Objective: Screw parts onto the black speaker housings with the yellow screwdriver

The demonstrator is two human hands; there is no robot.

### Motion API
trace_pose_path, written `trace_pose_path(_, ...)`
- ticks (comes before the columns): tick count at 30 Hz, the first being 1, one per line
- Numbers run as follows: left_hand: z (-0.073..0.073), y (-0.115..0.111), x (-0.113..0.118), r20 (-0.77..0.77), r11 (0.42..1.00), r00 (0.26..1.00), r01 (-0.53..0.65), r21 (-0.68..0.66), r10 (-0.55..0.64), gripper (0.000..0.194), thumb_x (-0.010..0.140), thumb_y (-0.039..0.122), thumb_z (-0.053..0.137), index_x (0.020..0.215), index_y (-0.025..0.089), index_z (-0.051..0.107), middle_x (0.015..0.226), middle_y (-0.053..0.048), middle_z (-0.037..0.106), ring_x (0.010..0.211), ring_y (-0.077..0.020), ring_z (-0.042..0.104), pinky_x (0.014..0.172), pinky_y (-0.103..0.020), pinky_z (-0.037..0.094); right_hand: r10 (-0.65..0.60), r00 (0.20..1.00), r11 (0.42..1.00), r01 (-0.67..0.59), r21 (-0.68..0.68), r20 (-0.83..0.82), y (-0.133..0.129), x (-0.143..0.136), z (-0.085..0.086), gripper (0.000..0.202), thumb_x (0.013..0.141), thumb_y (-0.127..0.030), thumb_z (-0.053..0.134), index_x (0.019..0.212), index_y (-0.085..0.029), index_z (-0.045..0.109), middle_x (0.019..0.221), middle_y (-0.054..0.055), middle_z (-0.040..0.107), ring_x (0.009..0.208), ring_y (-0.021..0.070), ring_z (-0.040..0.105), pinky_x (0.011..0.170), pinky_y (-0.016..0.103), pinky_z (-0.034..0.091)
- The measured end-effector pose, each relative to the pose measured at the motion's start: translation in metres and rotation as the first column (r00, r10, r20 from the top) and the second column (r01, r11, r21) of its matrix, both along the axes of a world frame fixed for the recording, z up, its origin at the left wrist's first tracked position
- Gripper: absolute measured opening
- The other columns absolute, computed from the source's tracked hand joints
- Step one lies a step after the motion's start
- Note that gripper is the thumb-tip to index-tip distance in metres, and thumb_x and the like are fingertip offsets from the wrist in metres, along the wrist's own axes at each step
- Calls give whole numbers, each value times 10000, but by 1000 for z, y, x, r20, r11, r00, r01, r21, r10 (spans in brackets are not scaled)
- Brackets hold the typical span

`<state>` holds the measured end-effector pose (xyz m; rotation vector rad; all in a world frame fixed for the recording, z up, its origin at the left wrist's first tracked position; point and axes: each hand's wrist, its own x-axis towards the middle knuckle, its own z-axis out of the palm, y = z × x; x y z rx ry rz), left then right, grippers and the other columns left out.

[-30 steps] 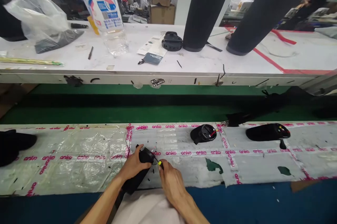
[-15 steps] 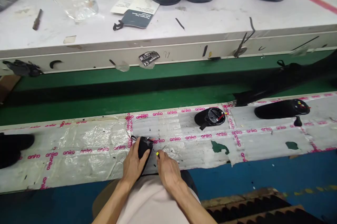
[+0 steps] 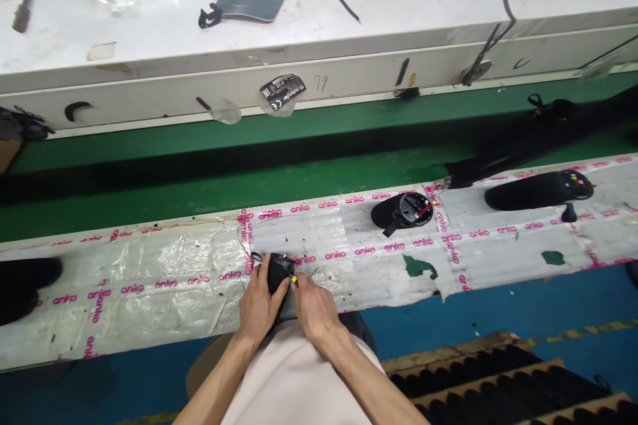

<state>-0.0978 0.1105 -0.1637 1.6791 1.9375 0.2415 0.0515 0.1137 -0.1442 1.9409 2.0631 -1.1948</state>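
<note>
A black cylindrical case (image 3: 278,272) with small wires at its open end lies on the taped bench (image 3: 174,318) in front of me. My left hand (image 3: 259,298) is wrapped round it, thumb on the near right side and fingers on the left. Just right of the case, my right hand (image 3: 314,302) is closed on a small tool with a yellow tip (image 3: 294,279), which is at the case's wired end. Most of the tool is hidden by the fingers.
Two similar black cylinders, one nearer (image 3: 386,213) and one farther right (image 3: 528,192), lie on the bench. Dark shapes (image 3: 30,272) are at the left. A white worktable (image 3: 174,32) stands beyond the green gap. Trays of black cylinders (image 3: 478,382) are at lower right.
My right hand has moved up and left, bringing the yellow-tipped tool to the end of the case. My left hand still holds the case. The view has shifted.
</note>
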Motion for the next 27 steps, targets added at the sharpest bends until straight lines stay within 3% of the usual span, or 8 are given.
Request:
trace_pose_path(6,1,1,2,-42,1000,999,3,-11,-3,693,969,542,460,1554,225,266,1386,-180,540,1153,-351,647,863,-463,562,-24,999,999,26,-44,27,0,-2,1,293,1080,-302,300,1195,-185,542,996,110,742,875,240,738,721,315,490)
trace_pose_path(14,2,4,8,-136,999,991,1,-49,-8,726,947,553,483,1561,240,254,1282,-190,560,951,-367,702,730,-467,556,-72,993,991,82,-105,97,1,-8,9,283,1063,-262,318,1157,-171,568,951,126,759,891,270,747,720,327,511)
trace_pose_path(21,4,7,5,-130,995,990,46,-93,-58,767,959,526,470,1587,216,158,1291,-180,587,982,-345,705,765,-428,545,-51,991,986,70,-150,127,6,-13,14,294,1053,-230,321,1175,-127,568,932,173,756,905,299,749,736,360,540)
trace_pose_path(27,6,6,9,-167,991,983,50,-126,-71,873,917,556,526,1588,167,126,1296,-216,578,976,-382,704,744,-452,544,-49,988,982,74,-172,144,10,-17,20,307,1036,-174,324,1205,-108,573,990,184,749,932,298,745,752,366,553)
